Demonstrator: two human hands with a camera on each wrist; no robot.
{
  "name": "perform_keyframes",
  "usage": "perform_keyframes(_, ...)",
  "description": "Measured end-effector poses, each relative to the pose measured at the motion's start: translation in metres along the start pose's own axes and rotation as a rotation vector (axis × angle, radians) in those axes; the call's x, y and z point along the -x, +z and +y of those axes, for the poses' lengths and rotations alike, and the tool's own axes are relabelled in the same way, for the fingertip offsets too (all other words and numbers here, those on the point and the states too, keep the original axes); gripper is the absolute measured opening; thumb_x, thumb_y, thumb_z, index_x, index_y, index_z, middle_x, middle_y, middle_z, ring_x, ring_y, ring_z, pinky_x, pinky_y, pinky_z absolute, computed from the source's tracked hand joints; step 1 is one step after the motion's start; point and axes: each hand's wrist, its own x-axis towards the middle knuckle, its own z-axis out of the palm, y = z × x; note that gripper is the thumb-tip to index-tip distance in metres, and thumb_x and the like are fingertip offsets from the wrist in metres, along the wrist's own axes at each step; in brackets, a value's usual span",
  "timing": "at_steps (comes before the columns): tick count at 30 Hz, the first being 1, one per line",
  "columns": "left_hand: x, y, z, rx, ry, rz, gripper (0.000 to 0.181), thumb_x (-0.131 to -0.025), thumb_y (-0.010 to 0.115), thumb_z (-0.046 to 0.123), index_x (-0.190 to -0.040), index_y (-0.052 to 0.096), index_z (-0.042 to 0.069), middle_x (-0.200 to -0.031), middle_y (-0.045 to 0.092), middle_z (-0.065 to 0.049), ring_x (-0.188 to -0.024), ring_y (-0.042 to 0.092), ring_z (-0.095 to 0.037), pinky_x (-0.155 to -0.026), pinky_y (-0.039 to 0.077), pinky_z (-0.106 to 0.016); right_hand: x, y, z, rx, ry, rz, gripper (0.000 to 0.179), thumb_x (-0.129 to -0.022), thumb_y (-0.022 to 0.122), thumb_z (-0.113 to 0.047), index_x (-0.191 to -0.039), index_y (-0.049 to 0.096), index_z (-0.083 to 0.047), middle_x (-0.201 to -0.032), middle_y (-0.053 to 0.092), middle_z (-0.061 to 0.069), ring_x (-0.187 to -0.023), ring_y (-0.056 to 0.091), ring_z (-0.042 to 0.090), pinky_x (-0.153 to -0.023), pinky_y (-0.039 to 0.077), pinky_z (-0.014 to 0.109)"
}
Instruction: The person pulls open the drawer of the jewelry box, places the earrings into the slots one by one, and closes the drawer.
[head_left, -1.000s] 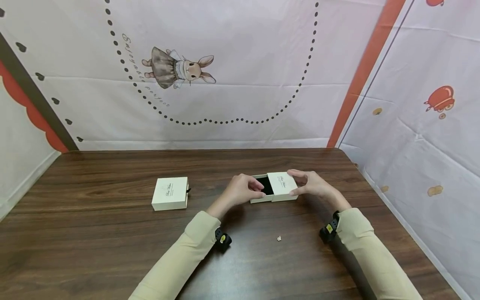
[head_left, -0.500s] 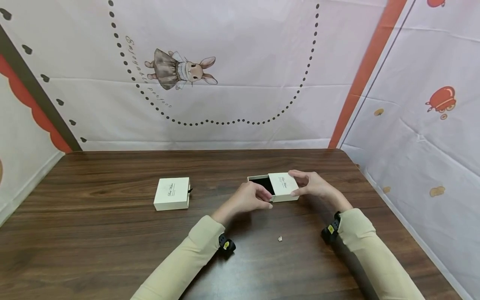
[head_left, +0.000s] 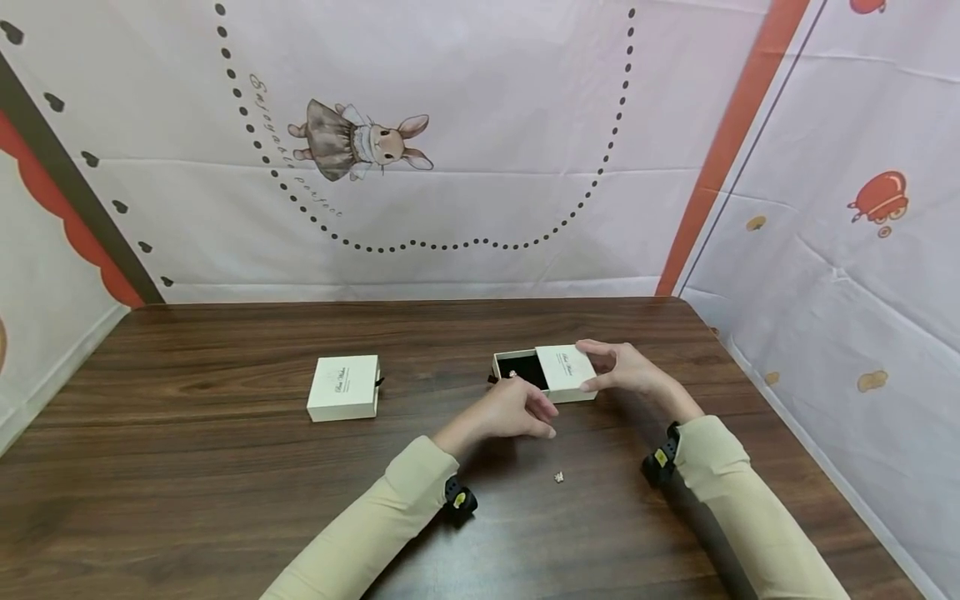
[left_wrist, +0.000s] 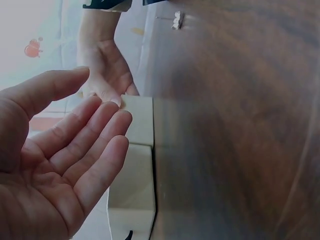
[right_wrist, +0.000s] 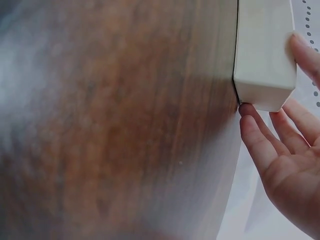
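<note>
A small cream jewellery box (head_left: 567,362) lies partly pulled out on the table, its drawer (head_left: 528,367) lined in black. My right hand (head_left: 628,368) holds the box's printed sleeve at its right end, with thumb and fingers on opposite sides. A tiny shiny earring (head_left: 512,374) rests on the black lining, close above my left hand. My left hand (head_left: 512,410) hovers just in front of the drawer, fingers loosely bent and holding nothing. A second earring (head_left: 558,477), seen with its thin post in the left wrist view, lies on the table nearer me.
A second cream box (head_left: 343,387), closed, with a short black tab on its right side, sits to the left on the dark wooden table (head_left: 187,467). White printed cloth (head_left: 487,108) hangs behind the table and along its right side.
My left hand has moved off the drawer, toward me and slightly right, uncovering the earring on the black lining. My right hand stays on the box sleeve.
</note>
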Motion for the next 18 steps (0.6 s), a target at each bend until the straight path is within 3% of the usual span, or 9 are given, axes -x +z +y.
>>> perform_keyframes(1, 0.000, 0.001, 0.001, 0.000, -0.005, -0.011, 0.021, -0.073, 0.075, 0.012, -0.092, 0.071, 0.004, -0.078, 0.070, 0.000, -0.070, 0.063, -0.001, -0.087, 0.044, -0.025, 0.000, 0.000, 0.000, 0.003, 0.001, 0.000, 0.077, -0.073, 0.076, -0.011, -0.137, 0.036, 0.005, -0.142, 0.031, 0.022, -0.129, 0.032, 0.037, -0.100, 0.030, 0.049)
perform_keyframes(3, 0.000, 0.004, 0.002, 0.007, -0.022, -0.030, 0.021, -0.073, 0.076, 0.012, -0.091, 0.071, 0.004, -0.078, 0.070, 0.001, -0.069, 0.062, 0.000, -0.066, 0.048, -0.020, -0.001, 0.000, 0.000, 0.012, 0.001, 0.005, 0.077, -0.073, 0.077, -0.011, -0.136, 0.036, 0.006, -0.142, 0.032, 0.022, -0.129, 0.031, 0.037, -0.100, 0.030, 0.050)
perform_keyframes(4, 0.000, 0.005, 0.003, 0.012, -0.030, -0.040, 0.020, -0.072, 0.076, 0.012, -0.091, 0.071, 0.004, -0.077, 0.070, 0.001, -0.068, 0.061, 0.000, -0.065, 0.047, -0.018, -0.001, 0.000, 0.000, 0.016, 0.003, 0.008, 0.077, -0.072, 0.077, -0.011, -0.136, 0.036, 0.006, -0.142, 0.032, 0.022, -0.129, 0.031, 0.037, -0.100, 0.030, 0.050)
perform_keyframes(8, 0.001, 0.011, 0.007, 0.002, -0.024, -0.078, 0.019, -0.071, 0.077, 0.011, -0.088, 0.072, 0.005, -0.075, 0.070, 0.001, -0.066, 0.060, 0.001, -0.063, 0.045, -0.015, -0.001, 0.000, 0.000, 0.042, -0.004, 0.018, 0.077, -0.072, 0.078, -0.011, -0.135, 0.038, 0.006, -0.141, 0.033, 0.023, -0.130, 0.030, 0.038, -0.100, 0.030, 0.051)
perform_keyframes(18, 0.003, 0.019, 0.015, -0.131, -0.002, -0.177, 0.012, -0.069, 0.078, 0.012, -0.079, 0.073, 0.009, -0.068, 0.068, 0.004, -0.058, 0.055, 0.006, -0.058, 0.043, -0.011, -0.001, 0.000, 0.000, 0.030, -0.001, 0.017, 0.077, -0.072, 0.077, -0.011, -0.135, 0.038, 0.005, -0.141, 0.033, 0.023, -0.128, 0.032, 0.038, -0.099, 0.033, 0.049)
